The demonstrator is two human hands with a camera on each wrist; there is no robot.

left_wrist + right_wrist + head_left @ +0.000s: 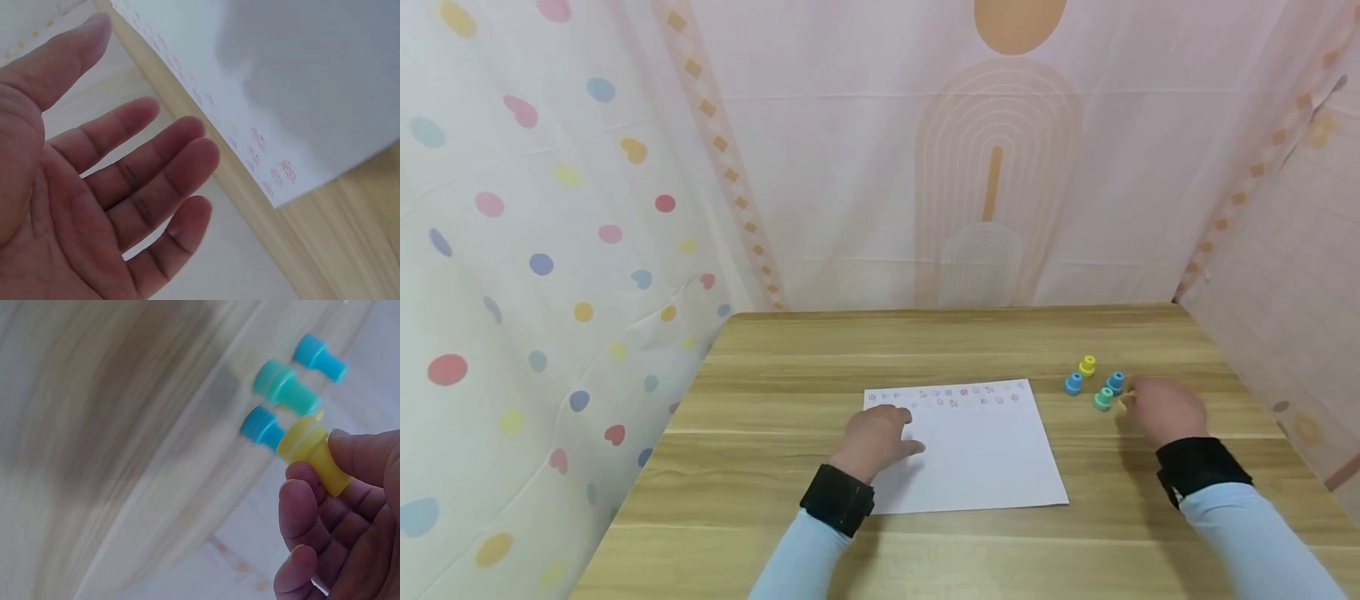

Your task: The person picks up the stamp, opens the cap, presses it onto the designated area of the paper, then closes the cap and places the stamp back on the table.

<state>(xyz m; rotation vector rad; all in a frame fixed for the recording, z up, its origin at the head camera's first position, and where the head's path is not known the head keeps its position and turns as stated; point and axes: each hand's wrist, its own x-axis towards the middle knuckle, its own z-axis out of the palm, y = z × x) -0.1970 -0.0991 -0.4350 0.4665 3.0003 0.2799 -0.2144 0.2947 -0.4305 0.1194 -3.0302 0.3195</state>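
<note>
My right hand pinches a yellow stamp between thumb and fingers at the table's right side. Close beside it stand a teal stamp, two blue stamps, one nearer the hand and one farther left, and another yellow stamp behind them. My left hand hovers over the left part of a white sheet of paper, fingers spread and holding nothing. Two rows of small coloured prints run along the sheet's far edge, some red, some bluish or purple.
The wooden table has its far edge against a pale patterned curtain. A dotted curtain hangs along the left side, and another cloth hangs on the right.
</note>
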